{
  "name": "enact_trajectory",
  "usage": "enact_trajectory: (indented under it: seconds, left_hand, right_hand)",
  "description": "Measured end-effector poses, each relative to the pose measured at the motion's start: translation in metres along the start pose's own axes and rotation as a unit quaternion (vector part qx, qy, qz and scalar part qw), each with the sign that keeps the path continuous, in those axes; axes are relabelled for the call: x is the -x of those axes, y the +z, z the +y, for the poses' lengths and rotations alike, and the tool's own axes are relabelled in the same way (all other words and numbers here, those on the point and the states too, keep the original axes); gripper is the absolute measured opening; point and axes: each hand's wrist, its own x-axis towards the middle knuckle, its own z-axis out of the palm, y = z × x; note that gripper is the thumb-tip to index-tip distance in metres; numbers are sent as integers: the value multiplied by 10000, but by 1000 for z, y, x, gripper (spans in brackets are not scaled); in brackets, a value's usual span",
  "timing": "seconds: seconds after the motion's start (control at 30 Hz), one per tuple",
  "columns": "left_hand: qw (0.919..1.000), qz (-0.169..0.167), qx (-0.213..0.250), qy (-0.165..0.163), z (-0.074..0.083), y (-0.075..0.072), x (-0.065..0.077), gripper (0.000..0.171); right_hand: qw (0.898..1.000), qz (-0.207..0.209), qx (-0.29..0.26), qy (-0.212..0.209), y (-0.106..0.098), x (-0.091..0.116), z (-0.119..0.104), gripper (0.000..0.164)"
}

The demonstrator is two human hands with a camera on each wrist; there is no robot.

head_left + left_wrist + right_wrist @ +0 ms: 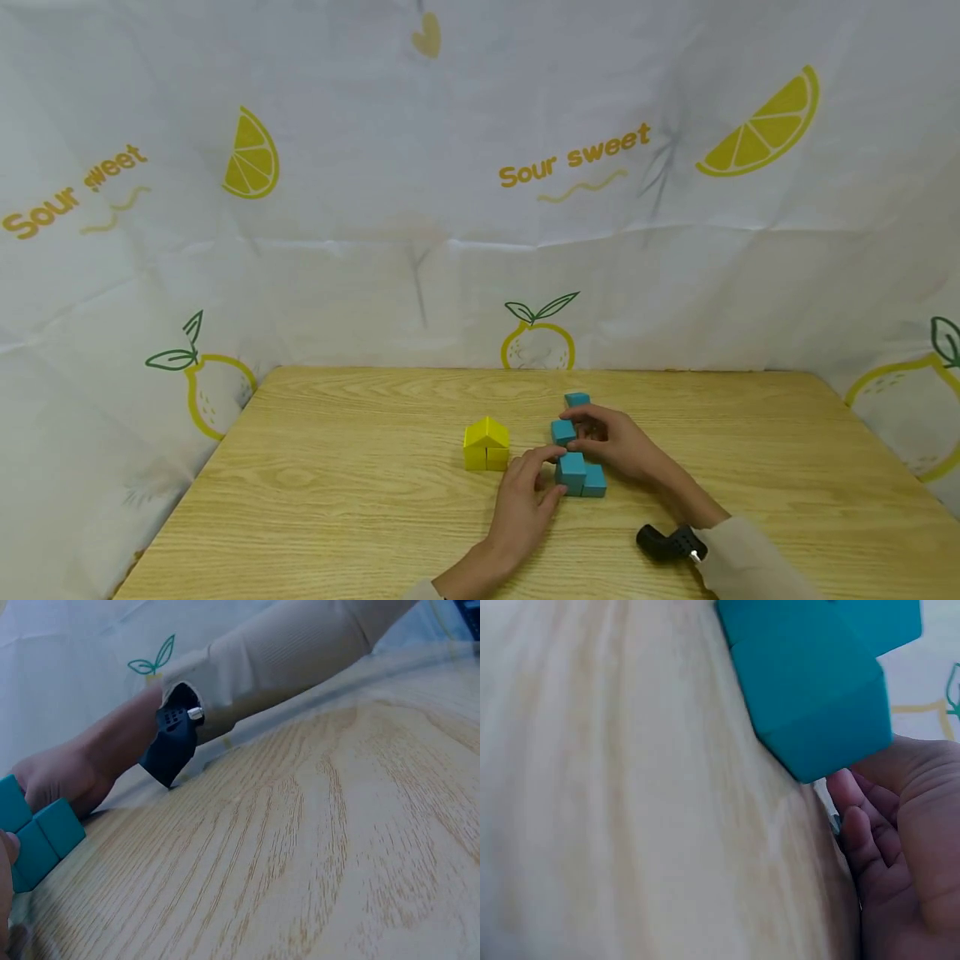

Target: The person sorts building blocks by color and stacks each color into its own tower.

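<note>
My right hand [618, 442] pinches a small blue block [562, 432] between thumb and index finger. In front of it, a blue cube [572, 468] sits stacked, with a lower blue block [594, 482] beside it on the right. My left hand [521, 492] holds this group at its left side, index finger near the top and thumb low down. The left wrist view shows the thumb against the teal-looking blocks [37, 847]. In the right wrist view, blue blocks [810, 690] fill the top, beside the curled fingers [859, 832] of my right hand.
A little house of yellow blocks [487, 446] stands left of the blue ones. Another blue block [577, 400] lies behind my right hand. A black device [671, 543] sticks out from the right sleeve. The wooden table [337, 500] ends at a lemon-print cloth [375, 292].
</note>
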Motion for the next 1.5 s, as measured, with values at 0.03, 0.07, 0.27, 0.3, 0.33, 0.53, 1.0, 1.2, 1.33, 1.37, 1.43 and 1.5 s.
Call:
enact_trajectory:
  seconds: [0.03,0.07,0.27,0.3,0.33,0.53,1.0,1.2,1.33,1.37,1.43,1.5]
  left_hand:
    - [10000,-3,3,-1,0,0,0,53]
    - [10000,-5,6,-5,0,0,0,52]
    - [10000,-14,-8,15,1,0,0,52]
    - [10000,-9,-16,12,1,0,0,52]
    - [10000,5,-25,27,1,0,0,53]
    - [10000,35,-36,-42,1,1,0,53]
    - [9998,-43,-48,-184,1,1,1,51]
    - [9999,5,-83,-127,1,0,0,51]
    - [10000,38,-85,-29,0,1,-1,51]
    - [10000,37,-77,-35,0,1,-1,52]
    - [10000,37,-63,-20,0,1,0,52]
    - [10000,31,-57,-13,0,2,0,53]
  right_hand:
    - [10000,64,-66,20,1,1,1,39]
    - [9998,128,-149,33,1,3,1,39]
    - [9962,652,-568,-97,2,14,-1,37]
    - [9954,735,-596,-157,2,17,-1,37]
    - [9946,807,-608,-237,2,19,-2,37]
    - [9891,1217,-728,-401,0,31,-5,39]
    - [9804,1549,-1191,-233,0,57,-15,40]
    - [9799,1370,-1406,-354,3,62,-17,41]
    - [9796,1337,-1438,-421,5,65,-18,41]
    - [9796,1327,-1444,-430,6,66,-19,41]
    - [9800,1316,-1425,-446,6,67,-19,41]
    - [9799,1303,-1438,-464,7,68,-19,41]
